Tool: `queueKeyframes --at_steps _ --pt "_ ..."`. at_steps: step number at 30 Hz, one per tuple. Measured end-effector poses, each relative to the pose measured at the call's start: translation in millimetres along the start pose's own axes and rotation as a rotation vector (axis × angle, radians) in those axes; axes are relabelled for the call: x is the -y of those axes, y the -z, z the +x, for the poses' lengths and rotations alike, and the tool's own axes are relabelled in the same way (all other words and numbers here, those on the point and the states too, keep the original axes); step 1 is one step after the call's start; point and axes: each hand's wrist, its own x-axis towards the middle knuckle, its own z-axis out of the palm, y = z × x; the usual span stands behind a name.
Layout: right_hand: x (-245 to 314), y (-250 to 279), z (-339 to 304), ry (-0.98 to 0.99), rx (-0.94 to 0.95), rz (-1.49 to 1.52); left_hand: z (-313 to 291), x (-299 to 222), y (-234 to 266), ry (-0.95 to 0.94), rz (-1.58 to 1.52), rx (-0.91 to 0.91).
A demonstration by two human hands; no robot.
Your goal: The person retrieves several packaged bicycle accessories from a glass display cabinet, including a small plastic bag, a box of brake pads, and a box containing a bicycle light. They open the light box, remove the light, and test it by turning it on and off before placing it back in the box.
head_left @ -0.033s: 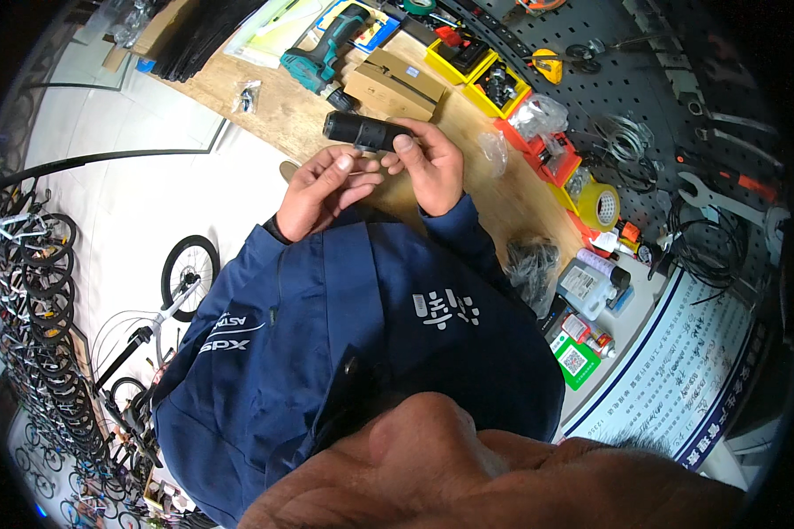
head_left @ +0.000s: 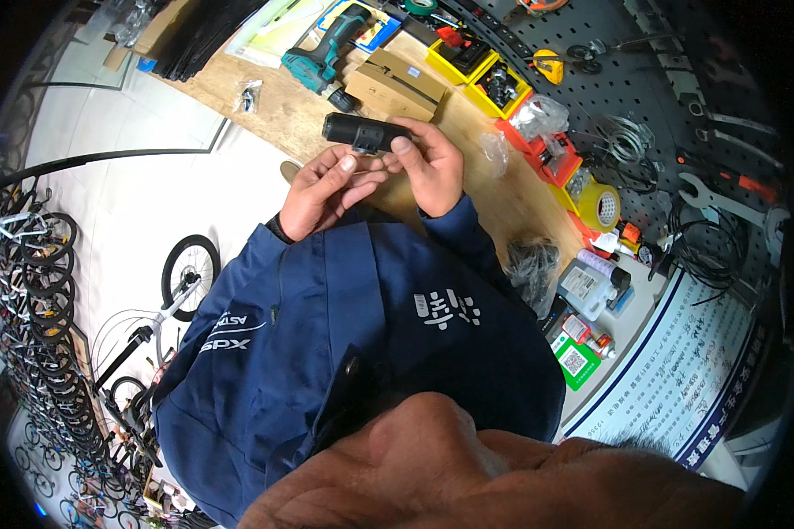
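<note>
A black cylindrical bike light [head_left: 362, 134], with a small mount on its underside, is held level over the near edge of the workbench. My right hand [head_left: 430, 163] grips its right end, thumb on top and fingers behind. My left hand [head_left: 328, 187] is just below the light, with thumb and curled fingers close together by the mount. Whatever sits between those left fingertips is too small to make out. Just beyond the light lie a brown cardboard box [head_left: 395, 85] and a teal cordless drill [head_left: 316, 63].
Yellow bins [head_left: 500, 88] and red bins [head_left: 551, 159] line the bench's right side below a dark pegboard [head_left: 653, 88]. A yellow tape roll [head_left: 599, 206] and a white bottle [head_left: 585, 286] stand nearer. A small plastic bag [head_left: 248, 95] lies at left; bicycles [head_left: 53, 317] stand on the floor.
The bike light has turned slightly in my right hand, so its mount shows more clearly. My left hand has shifted a little to the right, nearer the mount.
</note>
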Motion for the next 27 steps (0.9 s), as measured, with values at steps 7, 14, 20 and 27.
queueKeyframes --at_steps 7,14,20,27 --pt "-1 -7 -1 0.221 0.092 0.025 4 8 8 -0.076 -0.057 -0.056" --pt "0 -5 3 0.449 0.272 -0.045 2 14 13 -0.315 0.083 -0.098" --pt "3 -5 -5 0.27 0.329 0.144 2 15 14 -0.475 0.435 -0.19" --pt "9 -4 -6 0.234 0.392 0.161 1 7 15 -0.484 0.405 -0.107"
